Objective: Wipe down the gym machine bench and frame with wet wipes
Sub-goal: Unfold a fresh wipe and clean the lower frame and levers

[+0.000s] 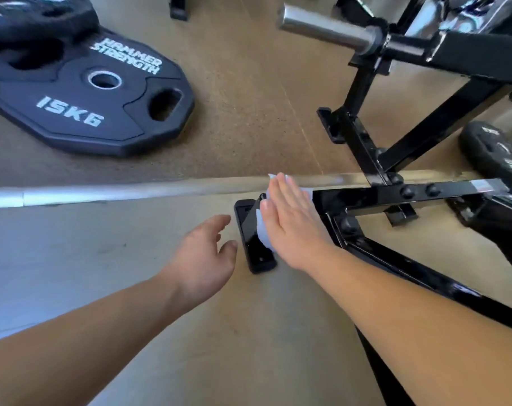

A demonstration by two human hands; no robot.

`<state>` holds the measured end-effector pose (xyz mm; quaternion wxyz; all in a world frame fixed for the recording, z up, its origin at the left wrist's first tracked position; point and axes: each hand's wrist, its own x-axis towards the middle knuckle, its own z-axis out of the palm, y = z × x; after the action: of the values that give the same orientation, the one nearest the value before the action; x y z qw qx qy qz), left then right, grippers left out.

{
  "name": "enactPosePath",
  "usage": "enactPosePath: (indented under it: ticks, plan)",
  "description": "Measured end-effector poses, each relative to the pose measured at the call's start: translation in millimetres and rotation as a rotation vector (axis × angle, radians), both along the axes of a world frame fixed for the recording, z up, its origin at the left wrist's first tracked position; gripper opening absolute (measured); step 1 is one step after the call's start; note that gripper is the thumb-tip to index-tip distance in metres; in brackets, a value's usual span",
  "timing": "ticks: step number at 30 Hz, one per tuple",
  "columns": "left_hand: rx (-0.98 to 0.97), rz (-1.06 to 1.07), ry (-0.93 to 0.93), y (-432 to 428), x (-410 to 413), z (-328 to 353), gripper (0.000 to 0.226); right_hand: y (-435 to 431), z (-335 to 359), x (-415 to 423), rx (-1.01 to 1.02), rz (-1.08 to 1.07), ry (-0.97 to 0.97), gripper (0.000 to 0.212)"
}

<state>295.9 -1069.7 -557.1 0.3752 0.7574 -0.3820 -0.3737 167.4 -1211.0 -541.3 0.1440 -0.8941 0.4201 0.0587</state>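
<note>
Two bare arms [73, 347] reach in from bottom. Left hand [203, 253]: fingers loose, a bit apart, holds nothing, just beside black foot [253, 247] of frame [395, 194]. Right hand [290, 218]: fingers straight, close together, flat on one white wipe [264, 234], pressing it on far end of foot. One silver bar [131, 191] on floor [248, 83] behind. Two plates [81, 98] stacked far left; maybe third at right, too blurry.
</note>
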Motion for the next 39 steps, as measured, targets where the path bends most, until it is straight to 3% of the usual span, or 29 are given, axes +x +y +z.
enactPosePath:
  ticks: [6, 11, 15, 18, 23, 30, 32, 36, 39]
  plan:
    - [0.017, -0.052, -0.034, -37, 26, -16, 0.052, -44, -3, 1, -0.074, -0.287, 0.206, 0.065]
    - [-0.05, -0.118, -0.113, -65, 15, -2, 0.039, -60, 3, 8, -0.063, -0.445, 0.321, 0.066]
    - [-0.154, -0.103, -0.149, -87, 1, -5, 0.017, -32, 3, 4, -0.077, -0.172, 0.252, 0.078]
    - [-0.161, -0.053, -0.159, -99, -1, -6, 0.017, -36, 6, -12, -0.087, -0.065, 0.29, 0.08]
    - [-0.189, -0.118, -0.08, -104, 4, -18, 0.02, -102, 4, -25, 0.021, -0.514, 0.34, 0.069]
    - [-0.185, -0.138, -0.025, -107, 6, -27, 0.023, -145, 9, -41, 0.025, -0.902, 0.364, 0.077]
    - [-0.19, -0.132, -0.036, -108, 6, -28, 0.022, -126, 11, -19, 0.061, -0.826, 0.396, 0.079]
    - [-0.19, -0.131, -0.069, -107, 6, -26, 0.024, -64, 4, 32, 0.057, -0.462, 0.286, 0.073]
    - [-0.165, -0.134, -0.065, -106, 5, -24, 0.028, -53, 5, 24, 0.007, -0.314, 0.25, 0.065]
